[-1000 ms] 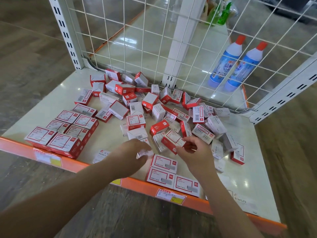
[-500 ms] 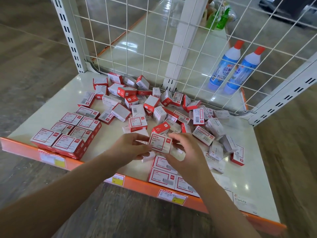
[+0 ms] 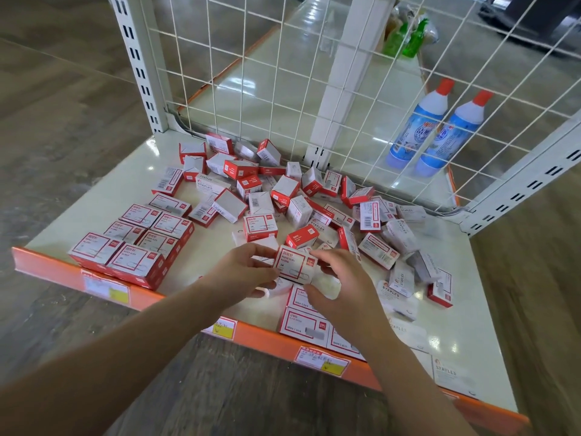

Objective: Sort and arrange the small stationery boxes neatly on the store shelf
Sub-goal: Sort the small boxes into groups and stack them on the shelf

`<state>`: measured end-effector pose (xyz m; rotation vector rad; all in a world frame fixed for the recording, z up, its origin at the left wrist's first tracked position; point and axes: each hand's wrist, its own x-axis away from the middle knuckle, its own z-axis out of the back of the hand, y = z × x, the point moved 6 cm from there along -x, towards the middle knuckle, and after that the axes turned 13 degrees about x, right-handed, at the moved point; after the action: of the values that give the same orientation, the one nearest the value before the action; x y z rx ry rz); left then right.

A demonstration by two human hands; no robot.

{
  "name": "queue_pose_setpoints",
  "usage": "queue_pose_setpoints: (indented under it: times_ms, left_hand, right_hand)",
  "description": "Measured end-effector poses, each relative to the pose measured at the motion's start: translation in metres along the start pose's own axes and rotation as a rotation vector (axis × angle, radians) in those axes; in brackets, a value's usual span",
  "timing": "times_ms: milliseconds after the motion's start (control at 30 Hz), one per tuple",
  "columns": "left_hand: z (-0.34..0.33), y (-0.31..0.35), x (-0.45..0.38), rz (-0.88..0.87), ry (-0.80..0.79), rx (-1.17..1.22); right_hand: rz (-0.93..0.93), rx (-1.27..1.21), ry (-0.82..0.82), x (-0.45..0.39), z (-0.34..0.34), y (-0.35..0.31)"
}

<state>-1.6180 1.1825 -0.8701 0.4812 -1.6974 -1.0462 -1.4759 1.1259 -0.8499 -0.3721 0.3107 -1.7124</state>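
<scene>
A person's left hand and right hand together hold a red-and-white paper clip box just above the front of a cream store shelf, each hand pinching one side with curled fingers. Under the left hand lies a small white box. Directly below, flat staple boxes sit in a row against the orange shelf edge. At front left, a neat block of paper clip boxes is already arranged. Behind the hands, a jumble of loose stationery boxes spreads toward the white wire grid. Two blue bottles with red caps stand beyond the grid.
</scene>
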Motion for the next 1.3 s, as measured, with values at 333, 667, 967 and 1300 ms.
queue_pose_setpoints:
  times_ms: [333,667,967,1300]
  left_hand:
    - [0.050,0.018,0.010,-0.317,0.241,-0.410]
    - [0.157,0.028,0.033,-0.294,0.631,-0.790]
    - [0.203,0.009,0.044,-0.104,0.721,-0.823]
    - [0.218,0.003,0.040,-0.141,0.650,-0.653]
  right_hand:
    - [-0.022,-0.088,0.069,-0.012,-0.010,-0.017]
    - [0.059,-0.195,0.141,-0.041,-0.036,-0.074]
    - [0.112,-0.256,0.080,-0.069,-0.059,-0.124]
    - [0.187,-0.202,-0.034,-0.101,-0.096,-0.185]
